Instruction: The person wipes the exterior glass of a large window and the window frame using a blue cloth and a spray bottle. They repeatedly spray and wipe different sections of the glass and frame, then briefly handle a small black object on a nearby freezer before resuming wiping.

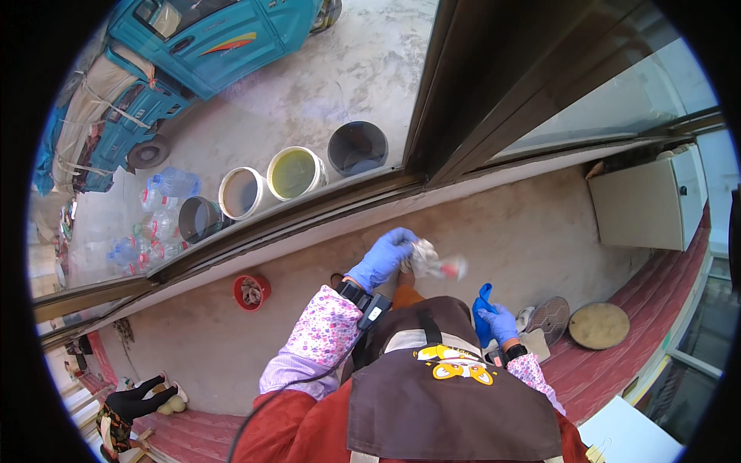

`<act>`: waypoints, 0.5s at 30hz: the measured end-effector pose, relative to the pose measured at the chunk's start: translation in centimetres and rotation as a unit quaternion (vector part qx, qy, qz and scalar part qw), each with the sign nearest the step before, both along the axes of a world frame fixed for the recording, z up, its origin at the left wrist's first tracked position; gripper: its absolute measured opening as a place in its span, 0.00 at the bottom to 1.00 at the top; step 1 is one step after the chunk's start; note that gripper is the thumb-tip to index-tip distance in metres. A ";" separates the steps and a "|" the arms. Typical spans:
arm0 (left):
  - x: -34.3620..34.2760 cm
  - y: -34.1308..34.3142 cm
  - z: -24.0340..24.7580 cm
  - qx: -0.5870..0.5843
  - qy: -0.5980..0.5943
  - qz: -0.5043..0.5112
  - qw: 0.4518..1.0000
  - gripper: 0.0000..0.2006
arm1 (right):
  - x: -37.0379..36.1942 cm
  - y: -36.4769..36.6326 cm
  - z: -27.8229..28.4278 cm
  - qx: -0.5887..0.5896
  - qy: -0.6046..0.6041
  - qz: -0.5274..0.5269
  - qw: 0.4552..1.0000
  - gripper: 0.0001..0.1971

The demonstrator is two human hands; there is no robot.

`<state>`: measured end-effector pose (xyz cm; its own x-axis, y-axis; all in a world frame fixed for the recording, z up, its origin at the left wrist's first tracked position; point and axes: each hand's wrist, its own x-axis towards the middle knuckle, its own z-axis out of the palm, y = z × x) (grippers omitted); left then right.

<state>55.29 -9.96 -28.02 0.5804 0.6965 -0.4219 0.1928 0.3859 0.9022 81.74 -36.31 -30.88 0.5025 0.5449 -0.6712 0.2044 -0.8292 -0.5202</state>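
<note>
My left hand (pixel 384 256), in a blue glove, is closed on a crumpled whitish cloth (pixel 424 257). The cloth's far end is smeared by motion and shows some red. On the right, my gloved right hand (pixel 500 322) grips a bright blue curved piece (pixel 483 315), too partly covered to name its kind. It is held beside the dark apron (pixel 455 393) over my lap. The two hands are apart, and the cloth is not touching the blue piece.
A red bucket (pixel 265 290) with rags inside stands on the floor to the left. Round stools (pixel 599 326) are at the right by a red ledge. A pale cabinet (pixel 637 202) stands far right. Beyond the window are several buckets (pixel 296 174) and a blue vehicle (pixel 224 46). Another person (pixel 127 413) is lower left.
</note>
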 end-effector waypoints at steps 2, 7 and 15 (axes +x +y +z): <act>-1.3 -0.1 -0.7 0.221 0.293 -0.064 0.928 0.08 | -0.1 0.0 -0.2 -0.028 -0.011 0.001 1.000 0.26; -4.7 0.8 -0.8 -0.026 -0.080 0.140 0.987 0.08 | -0.4 0.7 -0.8 -0.030 0.036 -0.032 0.998 0.25; -9.5 3.5 2.8 0.089 0.126 0.271 0.950 0.03 | -3.4 2.8 0.3 -0.012 0.023 0.003 1.000 0.26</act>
